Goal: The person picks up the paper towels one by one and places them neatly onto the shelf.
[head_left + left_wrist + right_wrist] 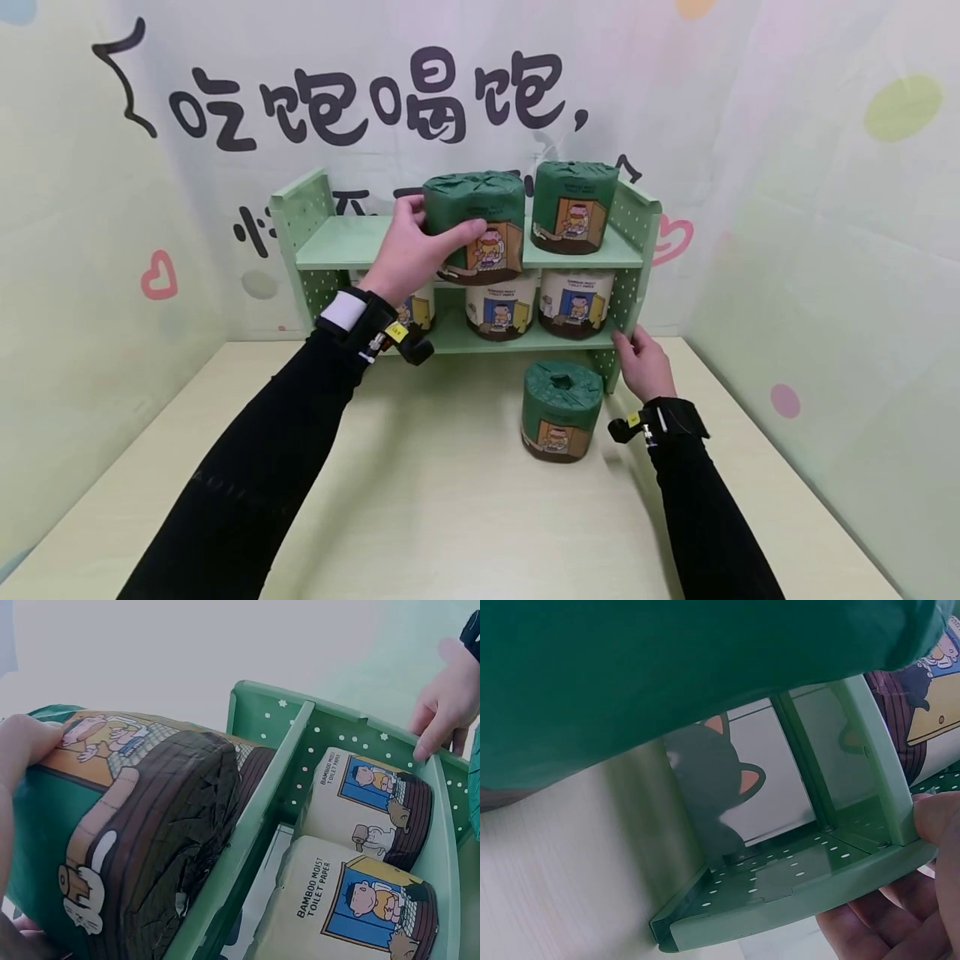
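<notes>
My left hand [420,250] grips a green-wrapped toilet paper roll [480,200], thumb across its front and fingers around its left side. The roll is at the front edge of the top shelf of a green rack [345,242], its dark base close over that edge in the left wrist view. Another green toilet paper roll [576,196] stands on the same shelf to its right. With thumb and fingers my right hand [647,367] pinches the rack's right side panel [802,892] near the lower shelf. A third green roll [561,417] stands on the table before the rack.
Several cream toilet paper rolls [577,292] stand on the lower shelf, one partly behind the left hand. The rack stands on a pale wooden table [450,500], with a printed curtain [750,125] behind and at the sides.
</notes>
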The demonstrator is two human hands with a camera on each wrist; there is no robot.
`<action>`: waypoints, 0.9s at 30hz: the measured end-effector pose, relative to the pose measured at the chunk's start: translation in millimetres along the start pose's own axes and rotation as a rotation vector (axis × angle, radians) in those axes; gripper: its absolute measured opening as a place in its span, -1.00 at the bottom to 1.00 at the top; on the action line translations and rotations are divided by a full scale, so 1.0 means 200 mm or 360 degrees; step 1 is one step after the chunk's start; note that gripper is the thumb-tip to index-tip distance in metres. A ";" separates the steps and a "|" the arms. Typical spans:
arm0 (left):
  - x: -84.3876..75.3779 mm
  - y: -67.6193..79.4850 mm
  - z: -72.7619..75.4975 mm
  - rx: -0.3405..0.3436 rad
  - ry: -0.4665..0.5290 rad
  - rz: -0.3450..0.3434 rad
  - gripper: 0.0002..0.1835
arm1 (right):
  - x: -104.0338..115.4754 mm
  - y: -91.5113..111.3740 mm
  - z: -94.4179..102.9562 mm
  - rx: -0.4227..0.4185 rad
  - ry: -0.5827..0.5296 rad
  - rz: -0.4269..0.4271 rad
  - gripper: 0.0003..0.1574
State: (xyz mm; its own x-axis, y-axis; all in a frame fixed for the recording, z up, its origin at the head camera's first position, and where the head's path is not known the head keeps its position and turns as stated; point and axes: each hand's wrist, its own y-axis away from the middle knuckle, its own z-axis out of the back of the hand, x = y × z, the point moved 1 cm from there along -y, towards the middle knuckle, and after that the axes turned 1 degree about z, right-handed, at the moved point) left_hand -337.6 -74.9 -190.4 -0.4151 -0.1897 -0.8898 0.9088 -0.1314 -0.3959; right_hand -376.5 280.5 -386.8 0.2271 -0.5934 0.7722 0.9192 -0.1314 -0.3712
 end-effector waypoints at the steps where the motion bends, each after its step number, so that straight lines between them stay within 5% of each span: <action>1: 0.02 -0.02 0.00 -0.0008 0.0001 0.0004 0.09 | 0.00 0.00 0.00 -0.0005 0.0003 0.0005 -0.42; 15: 0.05 -0.14 -0.04 -0.0201 -0.0290 -0.0010 0.03 | 0.01 0.00 0.00 -0.0020 0.0013 0.0026 -0.40; 27: 0.05 -0.18 -0.07 -0.0311 -0.0340 0.0049 -0.04 | 0.00 0.00 0.00 -0.0011 0.0007 0.0018 -0.40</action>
State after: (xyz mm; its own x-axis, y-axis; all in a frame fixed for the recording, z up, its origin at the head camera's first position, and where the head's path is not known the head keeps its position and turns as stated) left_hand -373.4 -59.5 -188.3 -0.3679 -0.3941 -0.8422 0.9032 0.0638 -0.4244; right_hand -376.3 280.3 -386.5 0.2361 -0.5985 0.7655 0.9144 -0.1299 -0.3835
